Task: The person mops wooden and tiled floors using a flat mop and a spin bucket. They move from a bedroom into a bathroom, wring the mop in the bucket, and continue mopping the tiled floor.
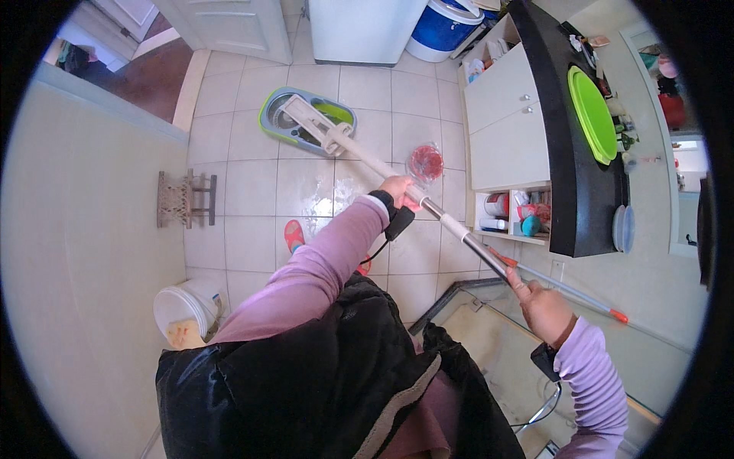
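My left hand (401,191) is wrapped around the white lower shaft of a mop (370,158). Farther up, my right hand (539,307) grips the metal end of the same pole, its thumb laid along it. The pole slants away to a pale rectangular mop head (308,116), which appears over a grey and green mop bucket (275,135). Whether the head touches the bucket cannot be told. Inside the bucket, a round metal basket (280,119) shows partly behind the head. Wet patches (307,186) shine on the tiles between the bucket and my feet.
A red basin (426,163) with clear plastic stands right of the shaft. Left are a small stool (186,198) and a white bucket (180,304). A cabinet with a black countertop (539,74) lines the right, near a glass enclosure and another long pole (565,286).
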The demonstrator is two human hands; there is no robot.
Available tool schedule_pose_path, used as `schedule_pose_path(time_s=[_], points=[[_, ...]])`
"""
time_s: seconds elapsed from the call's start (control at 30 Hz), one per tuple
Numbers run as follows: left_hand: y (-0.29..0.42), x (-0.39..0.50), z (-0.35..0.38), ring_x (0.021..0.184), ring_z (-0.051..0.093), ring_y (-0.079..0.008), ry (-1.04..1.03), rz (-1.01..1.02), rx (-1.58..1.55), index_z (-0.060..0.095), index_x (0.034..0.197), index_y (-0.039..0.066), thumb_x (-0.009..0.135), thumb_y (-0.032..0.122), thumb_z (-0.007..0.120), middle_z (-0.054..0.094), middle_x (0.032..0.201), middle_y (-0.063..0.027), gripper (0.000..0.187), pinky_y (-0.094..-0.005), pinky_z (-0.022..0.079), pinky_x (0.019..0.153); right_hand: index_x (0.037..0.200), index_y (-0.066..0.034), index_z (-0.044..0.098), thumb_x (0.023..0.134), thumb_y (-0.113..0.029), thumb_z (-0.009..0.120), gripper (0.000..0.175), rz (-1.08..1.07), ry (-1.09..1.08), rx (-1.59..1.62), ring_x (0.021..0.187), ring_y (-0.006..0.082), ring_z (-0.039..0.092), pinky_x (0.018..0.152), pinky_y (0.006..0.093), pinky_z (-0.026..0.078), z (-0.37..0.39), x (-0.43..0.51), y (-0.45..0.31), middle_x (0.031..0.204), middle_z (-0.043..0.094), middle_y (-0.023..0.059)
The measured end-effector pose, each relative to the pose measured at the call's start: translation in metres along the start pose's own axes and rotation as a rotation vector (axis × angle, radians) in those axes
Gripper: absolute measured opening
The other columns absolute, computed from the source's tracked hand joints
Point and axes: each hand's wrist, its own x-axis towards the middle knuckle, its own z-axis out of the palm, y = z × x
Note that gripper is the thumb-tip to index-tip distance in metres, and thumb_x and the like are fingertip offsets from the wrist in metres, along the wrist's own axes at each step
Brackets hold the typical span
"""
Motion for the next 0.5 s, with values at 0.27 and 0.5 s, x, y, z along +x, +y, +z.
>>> schedule_pose_path(time_s=[0.27, 0.5], points=[[0.042, 0.015, -0.014, 0.086, 0.06, -0.0425, 0.074, 0.136, -0.022, 0.042, 0.106, -0.001, 0.087, 0.019, 0.047, 0.054, 0.101, -0.0265, 0.028, -0.057, 0.052, 0.068, 0.143, -0.0112, 0.024, 0.083, -0.001, 0.045, 0.065, 0.017, -0.005, -0.09, 0.062, 0.0338, 0.062, 0.052, 0.0411, 0.05, -0.029, 0.032, -0.02, 0.084, 0.056, 0.0209], [0.001, 0.019, -0.052, 0.077, 0.061, -0.0498, 0.139, 0.083, -0.042, 0.038, 0.105, -0.004, 0.083, 0.016, 0.05, 0.054, 0.094, -0.0281, 0.032, -0.0645, 0.049, 0.056, 0.143, -0.0082, 0.022, 0.078, -0.003, 0.049, 0.07, -0.022, -0.006, 0.178, 0.059, 0.0337, 0.06, 0.052, 0.0433, 0.049, 0.024, 0.022, -0.051, 0.084, 0.056, 0.0202]])
